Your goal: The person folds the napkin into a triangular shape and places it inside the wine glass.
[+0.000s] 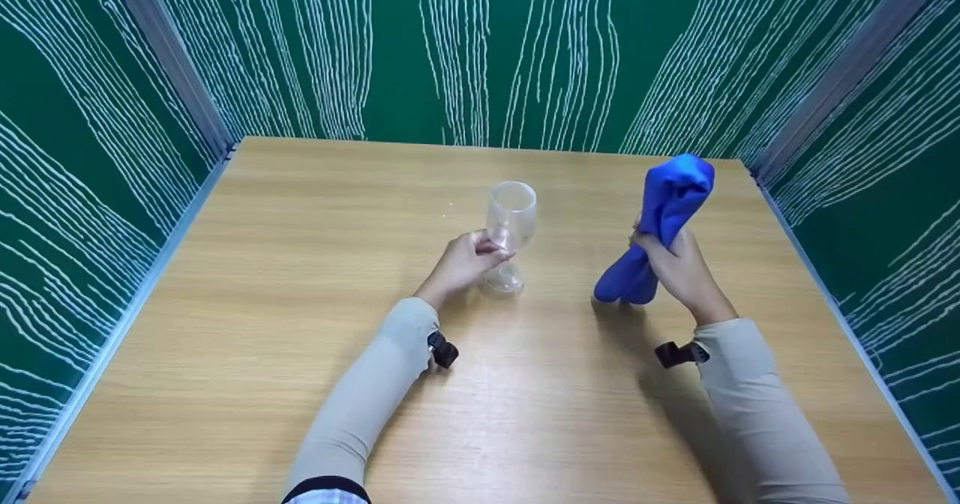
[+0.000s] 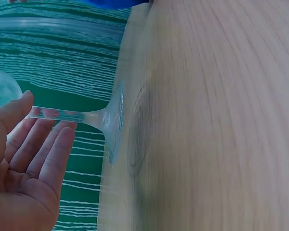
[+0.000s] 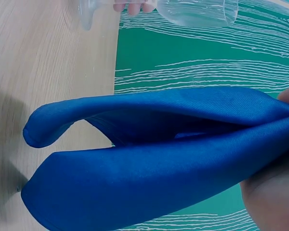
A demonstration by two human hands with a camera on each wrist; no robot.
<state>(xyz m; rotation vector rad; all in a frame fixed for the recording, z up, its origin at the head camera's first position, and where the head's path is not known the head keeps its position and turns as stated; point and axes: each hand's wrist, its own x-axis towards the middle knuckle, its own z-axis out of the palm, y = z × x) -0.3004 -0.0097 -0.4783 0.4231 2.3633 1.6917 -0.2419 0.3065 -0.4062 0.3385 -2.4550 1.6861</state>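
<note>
A clear stemmed glass (image 1: 513,215) stands upright near the middle of the table in the head view. My left hand (image 1: 469,262) pinches its stem just under the bowl, between thumb and fingers. In the left wrist view the foot of the glass (image 2: 114,126) appears slightly off the wood, with its reflection beside it. To the right, my right hand (image 1: 679,264) grips a bunched blue cloth (image 1: 675,189) around its middle. One end of the cloth flops over above the hand; the lower folds hang down above the table. The right wrist view shows those folds (image 3: 135,183) spread apart.
The wooden table (image 1: 300,339) has metal rails along its sides. Green walls (image 1: 397,54) with white wavy lines enclose the back and both sides. A few tiny white specks lie left of the glass. Small black cameras (image 1: 444,349) sit on both wrists.
</note>
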